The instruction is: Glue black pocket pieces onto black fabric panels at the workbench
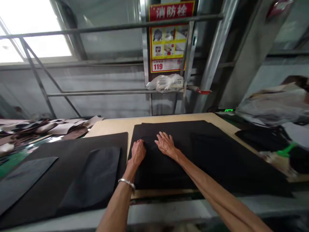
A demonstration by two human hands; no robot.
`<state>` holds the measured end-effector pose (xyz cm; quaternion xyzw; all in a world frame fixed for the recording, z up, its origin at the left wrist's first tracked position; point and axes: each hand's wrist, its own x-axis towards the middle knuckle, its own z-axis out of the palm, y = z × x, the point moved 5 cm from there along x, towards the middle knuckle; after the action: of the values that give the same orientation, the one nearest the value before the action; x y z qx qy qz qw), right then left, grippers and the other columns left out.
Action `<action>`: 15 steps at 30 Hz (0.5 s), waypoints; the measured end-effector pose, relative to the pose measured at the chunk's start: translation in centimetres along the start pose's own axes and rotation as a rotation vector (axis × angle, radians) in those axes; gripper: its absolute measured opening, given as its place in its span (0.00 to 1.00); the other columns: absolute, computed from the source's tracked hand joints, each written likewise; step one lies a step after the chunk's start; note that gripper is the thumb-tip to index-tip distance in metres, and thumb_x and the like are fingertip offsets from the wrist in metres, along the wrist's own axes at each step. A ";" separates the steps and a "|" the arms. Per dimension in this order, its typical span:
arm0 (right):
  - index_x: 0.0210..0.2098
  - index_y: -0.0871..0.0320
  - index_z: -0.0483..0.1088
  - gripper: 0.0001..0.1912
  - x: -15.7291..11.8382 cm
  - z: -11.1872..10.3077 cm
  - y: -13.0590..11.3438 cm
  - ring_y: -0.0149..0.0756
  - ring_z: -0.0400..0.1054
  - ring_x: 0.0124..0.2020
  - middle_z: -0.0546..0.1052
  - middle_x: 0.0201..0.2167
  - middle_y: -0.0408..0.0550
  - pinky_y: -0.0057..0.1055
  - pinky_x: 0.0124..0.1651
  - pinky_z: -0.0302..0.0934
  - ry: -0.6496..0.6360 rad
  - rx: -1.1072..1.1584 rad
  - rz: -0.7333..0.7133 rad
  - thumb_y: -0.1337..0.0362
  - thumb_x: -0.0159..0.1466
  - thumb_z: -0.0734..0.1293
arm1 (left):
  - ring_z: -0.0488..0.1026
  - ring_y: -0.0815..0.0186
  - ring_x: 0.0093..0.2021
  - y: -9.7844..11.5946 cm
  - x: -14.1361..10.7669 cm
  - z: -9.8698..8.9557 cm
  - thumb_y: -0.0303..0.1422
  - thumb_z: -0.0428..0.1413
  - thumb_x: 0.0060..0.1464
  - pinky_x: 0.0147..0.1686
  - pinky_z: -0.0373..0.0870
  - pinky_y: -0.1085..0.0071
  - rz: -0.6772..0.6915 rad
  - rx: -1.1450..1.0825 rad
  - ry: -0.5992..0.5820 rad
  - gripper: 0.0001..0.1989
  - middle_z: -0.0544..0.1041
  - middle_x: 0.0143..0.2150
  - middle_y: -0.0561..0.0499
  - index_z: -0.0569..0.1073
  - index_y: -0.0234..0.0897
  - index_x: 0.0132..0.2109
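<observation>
A: Where is the black piece (159,170) lying now?

B: It is lying on the large black sheet (173,127), which is covering part of the pale counter (113,125).

A: And how are the hands standing?

B: The right hand (166,144) is lying flat on the black, its fingers spreading, and it is gripping nothing. The left hand (138,151) is bending its fingers near the left edge; whether it is pinching the piece, I cannot tell.

A: What are you worrying about?

B: Mostly creases. If the right palm is pressing unevenly, a fold could be forming under it. If the left fingers are pulling more strongly, the piece could be turning crooked.

A: Would one be noticing this?

B: Perhaps too late, I think: black is lying on black, so the edges are almost disappearing. Also, the bracelet (126,183) is hanging near the neighbouring dark piece (101,170) and could be catching its edge.
</observation>
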<state>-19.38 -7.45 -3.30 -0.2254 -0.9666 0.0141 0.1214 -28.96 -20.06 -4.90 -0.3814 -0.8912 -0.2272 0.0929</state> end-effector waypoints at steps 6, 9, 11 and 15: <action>0.66 0.60 0.60 0.27 -3.2 1.2 -2.1 0.47 0.50 0.69 0.57 0.68 0.57 0.48 0.69 0.48 -0.127 0.064 -0.269 0.56 0.72 0.56 | 0.68 0.55 0.57 -0.4 -0.5 0.2 0.31 0.49 0.64 0.59 0.65 0.63 0.026 0.010 -0.037 0.16 0.73 0.57 0.41 0.70 0.32 0.56; 0.67 0.60 0.59 0.28 -4.8 1.3 -1.7 0.49 0.47 0.70 0.55 0.69 0.57 0.50 0.69 0.45 -0.138 0.072 -0.253 0.53 0.72 0.56 | 0.65 0.53 0.61 -0.3 -0.8 0.5 0.34 0.49 0.64 0.61 0.63 0.60 0.036 0.007 -0.038 0.18 0.69 0.62 0.40 0.68 0.31 0.58; 0.68 0.61 0.58 0.29 -5.7 1.3 -1.2 0.50 0.46 0.71 0.54 0.70 0.57 0.51 0.69 0.44 -0.139 0.080 -0.244 0.52 0.72 0.56 | 0.64 0.53 0.61 -0.2 -1.0 0.5 0.36 0.49 0.64 0.61 0.63 0.59 0.052 -0.007 -0.018 0.19 0.67 0.63 0.40 0.68 0.31 0.58; 0.69 0.59 0.57 0.31 -7.4 1.2 -0.5 0.50 0.44 0.71 0.52 0.70 0.58 0.50 0.70 0.42 -0.124 0.069 -0.223 0.49 0.72 0.56 | 0.64 0.52 0.61 -0.1 -1.2 0.2 0.39 0.53 0.62 0.60 0.65 0.58 0.083 -0.034 0.041 0.21 0.66 0.63 0.41 0.69 0.34 0.57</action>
<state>-13.46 -11.16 -6.12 -0.1107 -0.9902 0.0478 0.0699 -28.24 -20.82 -5.55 -0.4147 -0.8685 -0.2463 0.1140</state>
